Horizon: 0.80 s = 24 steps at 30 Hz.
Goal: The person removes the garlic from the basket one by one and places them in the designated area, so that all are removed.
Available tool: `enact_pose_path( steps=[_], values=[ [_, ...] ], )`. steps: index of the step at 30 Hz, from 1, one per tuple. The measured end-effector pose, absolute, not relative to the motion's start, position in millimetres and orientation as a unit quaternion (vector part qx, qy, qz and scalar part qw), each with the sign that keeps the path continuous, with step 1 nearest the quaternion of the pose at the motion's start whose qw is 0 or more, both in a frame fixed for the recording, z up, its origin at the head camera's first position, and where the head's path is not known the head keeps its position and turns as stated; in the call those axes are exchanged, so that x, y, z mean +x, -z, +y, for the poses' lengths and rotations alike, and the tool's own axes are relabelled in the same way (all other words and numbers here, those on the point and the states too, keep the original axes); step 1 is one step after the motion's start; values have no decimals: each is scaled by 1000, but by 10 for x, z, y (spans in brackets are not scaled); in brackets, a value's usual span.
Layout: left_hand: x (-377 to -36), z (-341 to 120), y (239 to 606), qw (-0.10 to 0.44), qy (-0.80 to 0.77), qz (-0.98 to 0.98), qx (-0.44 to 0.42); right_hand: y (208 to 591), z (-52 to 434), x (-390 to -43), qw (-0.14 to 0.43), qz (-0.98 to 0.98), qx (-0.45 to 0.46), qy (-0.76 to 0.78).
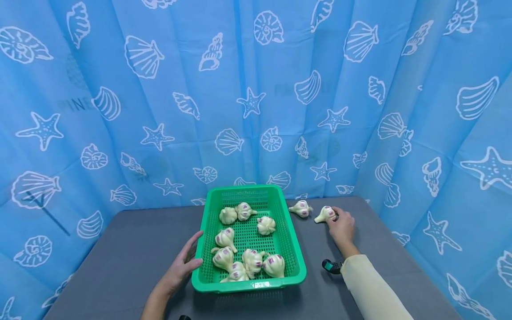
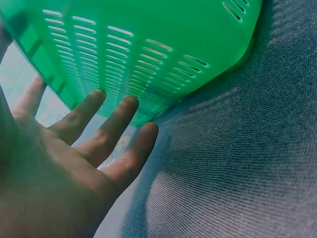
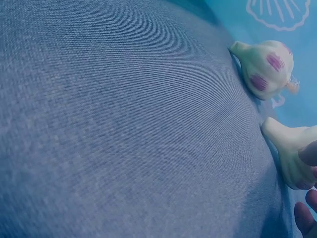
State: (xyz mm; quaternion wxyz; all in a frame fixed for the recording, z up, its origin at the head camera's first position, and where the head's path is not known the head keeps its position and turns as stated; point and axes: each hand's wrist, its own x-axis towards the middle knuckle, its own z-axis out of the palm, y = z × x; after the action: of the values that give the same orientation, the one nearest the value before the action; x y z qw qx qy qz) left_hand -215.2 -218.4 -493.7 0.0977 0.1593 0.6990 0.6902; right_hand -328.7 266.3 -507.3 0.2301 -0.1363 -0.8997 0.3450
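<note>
A green plastic basket (image 1: 240, 286) with slotted walls stands on the table, several garlic bulbs (image 1: 274, 266) lying in it. My left hand (image 1: 182, 266) is at the basket's left side, fingers spread and fairly straight. In the left wrist view its fingertips come right up to the slotted wall (image 2: 218, 29). Right of the basket, my right hand (image 1: 343, 226) pinches a white garlic bulb with purple patches (image 1: 326, 214) by its rounded end, the stem pointing left. Another garlic bulb (image 1: 301, 209) lies between it and the basket, also showing in the right wrist view (image 3: 267, 69).
Grey cloth covers the table (image 1: 148, 240). A blue curtain with white shell prints (image 1: 248, 146) hangs along the back and both sides. Below my right wrist shows a black device with a teal patch (image 1: 332, 266).
</note>
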Motion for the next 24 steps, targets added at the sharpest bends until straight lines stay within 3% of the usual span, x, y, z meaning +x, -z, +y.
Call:
enact_pose_path(
  steps=[24],
  values=[
    [-2134,-2188,4926,101,-692,696,162,5090,2619,-3352,216,-878,-143,-403]
  ],
)
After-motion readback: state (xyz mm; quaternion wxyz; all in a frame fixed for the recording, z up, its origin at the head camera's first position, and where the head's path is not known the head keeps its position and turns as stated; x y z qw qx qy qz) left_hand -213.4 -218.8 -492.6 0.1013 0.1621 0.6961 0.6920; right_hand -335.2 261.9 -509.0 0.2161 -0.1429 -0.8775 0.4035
